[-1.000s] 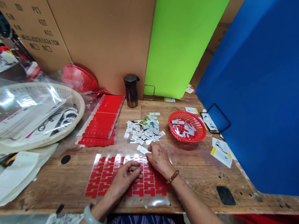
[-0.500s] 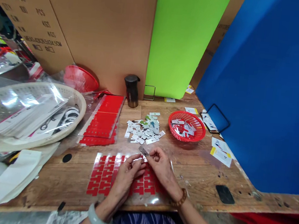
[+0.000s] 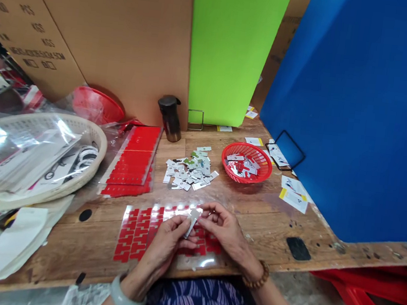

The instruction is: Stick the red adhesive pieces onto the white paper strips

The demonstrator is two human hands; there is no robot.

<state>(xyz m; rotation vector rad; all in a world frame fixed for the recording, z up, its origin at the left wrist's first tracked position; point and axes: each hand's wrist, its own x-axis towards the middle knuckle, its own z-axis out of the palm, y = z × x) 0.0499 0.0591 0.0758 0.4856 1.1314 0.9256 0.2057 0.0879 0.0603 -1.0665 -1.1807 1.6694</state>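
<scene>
Between thumb and fingers, my left hand [image 3: 171, 234] pinches a small flat metal plate [image 3: 192, 221] tilted upward. My right hand [image 3: 224, 228] is closed at the plate's upper right end, its thumb and finger touching that edge; whether it also holds something small is hidden. Beneath both hands lies a clear sheet of red T-shaped stickers [image 3: 142, 233], partly covered by them. Just beyond is a loose pile of similar small metal plates [image 3: 192, 170]. A red plastic basket [image 3: 245, 178] to the right of the pile holds more plates, some with red on them.
Stacked red sticker sheets [image 3: 135, 157] lie left of the pile. A large white basket [image 3: 97, 160] under clear plastic fills the left side. A dark tumbler [image 3: 170, 119] stands by the cardboard box [image 3: 128, 41]. Blue [image 3: 358, 116] and green boards [image 3: 233, 53] stand behind, with cards [image 3: 293, 201] near them.
The metal plate has passed from my right fingers into my left hand and is now turned more upright. My right hand stays close against it. The view has shifted slightly.
</scene>
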